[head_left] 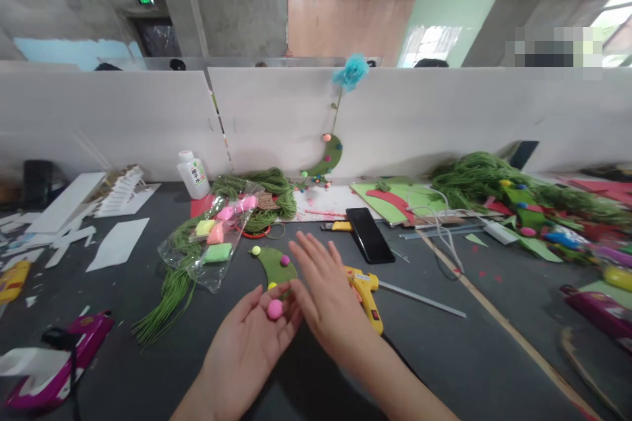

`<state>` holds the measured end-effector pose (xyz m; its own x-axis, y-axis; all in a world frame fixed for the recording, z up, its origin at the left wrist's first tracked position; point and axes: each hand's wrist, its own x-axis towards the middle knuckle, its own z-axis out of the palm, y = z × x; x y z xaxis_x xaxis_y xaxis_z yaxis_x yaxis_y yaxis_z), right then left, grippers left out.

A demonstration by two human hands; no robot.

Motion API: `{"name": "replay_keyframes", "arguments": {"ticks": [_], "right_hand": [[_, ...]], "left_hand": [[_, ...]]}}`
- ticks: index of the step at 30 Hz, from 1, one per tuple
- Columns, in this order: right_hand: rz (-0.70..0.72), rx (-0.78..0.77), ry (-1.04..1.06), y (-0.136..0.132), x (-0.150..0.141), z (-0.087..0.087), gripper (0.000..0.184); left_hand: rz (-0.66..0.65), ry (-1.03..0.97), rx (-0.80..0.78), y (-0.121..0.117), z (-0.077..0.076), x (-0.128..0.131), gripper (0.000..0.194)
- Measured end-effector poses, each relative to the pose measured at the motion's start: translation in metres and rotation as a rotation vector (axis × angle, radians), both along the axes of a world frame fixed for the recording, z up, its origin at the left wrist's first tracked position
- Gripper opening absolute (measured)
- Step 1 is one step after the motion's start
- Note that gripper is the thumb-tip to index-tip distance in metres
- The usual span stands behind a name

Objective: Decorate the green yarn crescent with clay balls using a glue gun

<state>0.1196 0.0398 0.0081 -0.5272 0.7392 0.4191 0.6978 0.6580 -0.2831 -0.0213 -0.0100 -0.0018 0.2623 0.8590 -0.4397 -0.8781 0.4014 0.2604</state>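
A small pink clay ball (275, 309) rests on the upturned fingers of my left hand (247, 348), which is slightly cupped. My right hand (328, 302) is held flat with its fingers stretched out, close beside the left hand's fingertips; nothing shows in it. Just beyond the hands lies a green felt crescent (274, 266) with yellow and purple balls on it, its near end hidden by my fingers. A yellow glue gun (366, 296) lies right of my right hand, a grey glue stick protruding from it.
A clear bag with coloured clay blocks (217, 252) and green cord lies left of centre. A black phone (370, 235), utility knife (340, 226) and white cable (447, 237) lie behind. A decorated green crescent with a blue flower (351, 72) stands against the white partition (276, 112).
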Motion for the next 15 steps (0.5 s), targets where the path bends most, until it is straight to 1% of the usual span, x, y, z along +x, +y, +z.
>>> {"name": "replay_keyframes", "arguments": {"ticks": [2,3,4,6,8,9,12,15], "right_hand": [[-0.062,0.027,0.096,0.002,0.011,0.002,0.044],[-0.084,0.038,0.133,0.002,0.016,0.002,0.043],[-0.098,0.042,0.157,0.001,0.022,0.003,0.042],[-0.109,0.032,0.169,-0.002,0.032,0.002,0.041],[-0.114,0.01,0.157,-0.005,0.041,0.0,0.04],[-0.114,-0.005,0.146,-0.007,0.044,-0.001,0.039],[-0.094,-0.076,0.083,-0.009,0.047,0.002,0.034],[-0.035,-0.192,-0.014,0.001,0.032,0.017,0.027]], "left_hand": [[0.029,0.064,-0.048,-0.001,0.004,-0.005,0.027],[0.039,0.139,-0.055,-0.001,0.004,-0.008,0.025],[0.043,0.248,-0.042,-0.002,0.003,-0.011,0.024],[0.036,0.592,0.037,-0.003,-0.001,-0.025,0.023],[0.035,1.005,0.14,-0.003,-0.003,-0.048,0.027],[0.055,1.119,0.16,-0.001,-0.004,-0.062,0.031],[0.125,1.332,0.163,0.011,-0.002,-0.109,0.041],[0.229,1.607,0.131,0.034,-0.001,-0.149,0.046]]}}
